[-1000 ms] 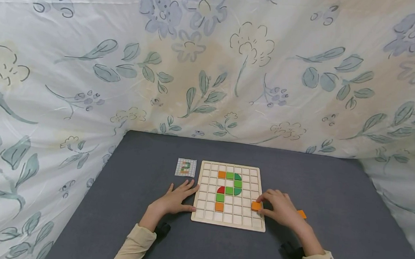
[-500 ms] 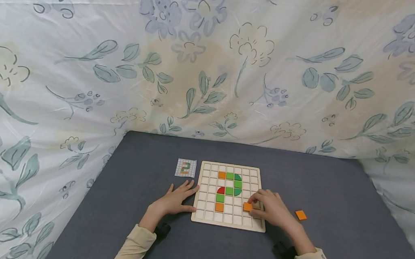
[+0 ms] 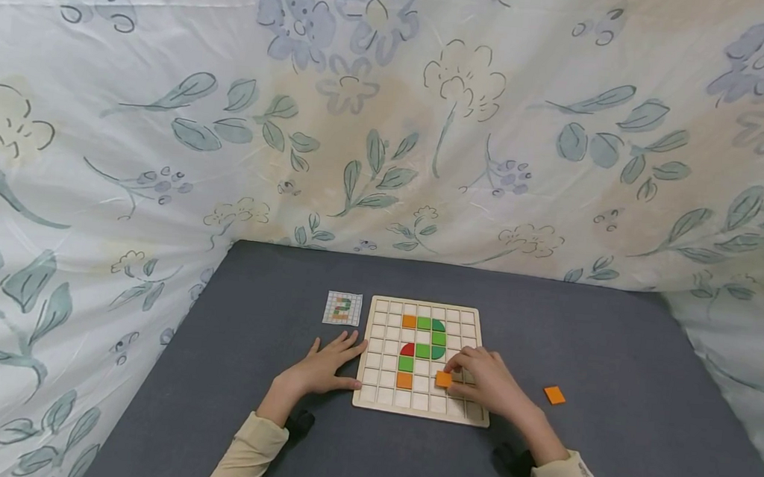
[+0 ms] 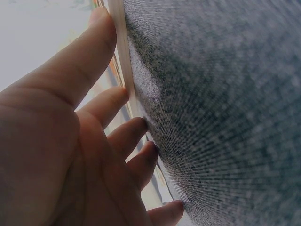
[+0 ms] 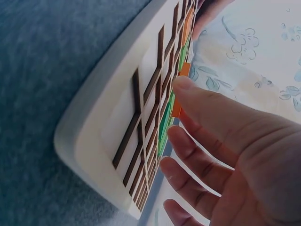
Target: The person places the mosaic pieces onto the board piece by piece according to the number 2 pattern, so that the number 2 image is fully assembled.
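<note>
A wooden grid board lies on the dark cloth, with recessed square cells. Set in it are orange, green and red tiles, among them a red quarter-round tile and an orange square tile near the front. My right hand pinches another orange square tile between thumb and fingers, over the right half of the board. In the right wrist view the thumb overlaps this tile. My left hand has its fingers spread, thumb and fingertips touching the board's left edge.
Behind the left hand lies a small printed card with a coloured grid pattern. A loose orange square tile rests on the cloth right of the board. A flowered curtain hangs around the back and sides of the table.
The right hand has moved left over the board, carrying the orange square tile inward from near the right edge. The loose orange tile, earlier partly covered, now shows fully. The left hand stays put.
</note>
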`<state>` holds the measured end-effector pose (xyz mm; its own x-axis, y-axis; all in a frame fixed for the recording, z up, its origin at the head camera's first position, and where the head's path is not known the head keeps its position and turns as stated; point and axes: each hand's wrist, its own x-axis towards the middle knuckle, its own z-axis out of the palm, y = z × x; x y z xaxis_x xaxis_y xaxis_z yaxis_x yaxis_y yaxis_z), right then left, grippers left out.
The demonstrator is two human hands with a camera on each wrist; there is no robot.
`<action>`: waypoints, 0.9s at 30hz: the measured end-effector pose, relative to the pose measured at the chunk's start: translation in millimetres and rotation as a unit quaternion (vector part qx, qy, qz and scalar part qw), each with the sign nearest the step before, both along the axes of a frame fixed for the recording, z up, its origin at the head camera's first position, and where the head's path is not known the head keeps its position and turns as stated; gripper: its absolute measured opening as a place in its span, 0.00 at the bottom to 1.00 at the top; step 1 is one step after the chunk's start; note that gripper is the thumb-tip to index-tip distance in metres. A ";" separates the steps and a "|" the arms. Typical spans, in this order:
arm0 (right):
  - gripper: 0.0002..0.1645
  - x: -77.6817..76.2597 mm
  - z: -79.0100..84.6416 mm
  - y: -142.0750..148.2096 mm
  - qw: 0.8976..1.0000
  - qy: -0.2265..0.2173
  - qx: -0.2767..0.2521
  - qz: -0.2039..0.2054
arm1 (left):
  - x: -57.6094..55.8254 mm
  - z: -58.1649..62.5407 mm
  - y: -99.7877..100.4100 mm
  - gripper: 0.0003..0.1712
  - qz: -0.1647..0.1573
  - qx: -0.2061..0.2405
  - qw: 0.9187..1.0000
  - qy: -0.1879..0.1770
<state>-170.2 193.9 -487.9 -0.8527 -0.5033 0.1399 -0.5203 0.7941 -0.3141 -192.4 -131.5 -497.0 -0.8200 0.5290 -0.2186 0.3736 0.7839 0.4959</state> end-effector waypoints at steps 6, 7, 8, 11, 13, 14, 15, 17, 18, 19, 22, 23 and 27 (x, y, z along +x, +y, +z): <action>0.13 -2.2 -3.7 -6.9 1.000 0.000 -0.020 0.016 | 0.1 0.5 -0.1 0.45 0.002 -0.001 1.000 -0.002; 0.13 -2.3 -4.2 -8.1 1.000 0.000 -0.022 0.020 | 0.1 0.5 -0.1 0.45 0.002 -0.001 1.000 -0.002; 0.13 -2.3 -4.5 -9.4 0.999 0.001 -0.023 0.022 | 0.2 0.4 -0.1 0.45 0.002 -0.001 1.000 -0.003; 0.13 -2.0 -4.6 -13.8 0.999 0.001 -0.021 0.026 | 0.2 0.1 -0.2 0.45 0.003 -0.002 1.000 -0.003; 0.13 -1.5 -3.9 -17.2 0.999 -0.002 -0.021 0.026 | 0.2 -0.2 -0.3 0.45 0.003 -0.002 1.000 -0.003; 0.13 -1.3 -3.6 -18.9 0.999 -0.004 -0.022 0.025 | 0.1 -0.2 -0.3 0.45 0.003 -0.002 1.000 -0.003; 0.13 -1.0 -3.4 -20.5 0.999 -0.007 -0.024 0.026 | 0.1 -0.3 -0.4 0.45 0.003 -0.002 1.000 -0.003; 0.12 -0.7 -3.2 -23.5 0.999 -0.010 -0.025 0.025 | 0.2 -0.1 -0.4 0.45 0.004 -0.001 1.000 -0.003; 0.12 -0.4 -3.2 -24.8 0.999 -0.011 -0.026 0.025 | 0.3 0.0 -0.4 0.45 0.004 -0.002 1.000 -0.003; 0.12 -0.3 -3.3 -26.0 0.999 -0.012 -0.026 0.024 | 0.3 0.2 -0.3 0.45 0.004 -0.001 1.000 -0.003; 0.12 0.1 -4.2 -29.0 0.999 -0.008 -0.022 0.023 | 0.9 1.1 0.2 0.45 0.004 -0.001 1.000 -0.003; 0.12 0.2 -4.6 -29.8 1.000 -0.007 -0.020 0.021 | 1.1 1.4 0.4 0.45 0.004 0.000 1.000 -0.004; 0.13 0.8 -5.2 -32.1 1.000 -0.011 -0.016 0.015 | 1.9 2.8 1.0 0.44 0.004 0.004 1.000 -0.005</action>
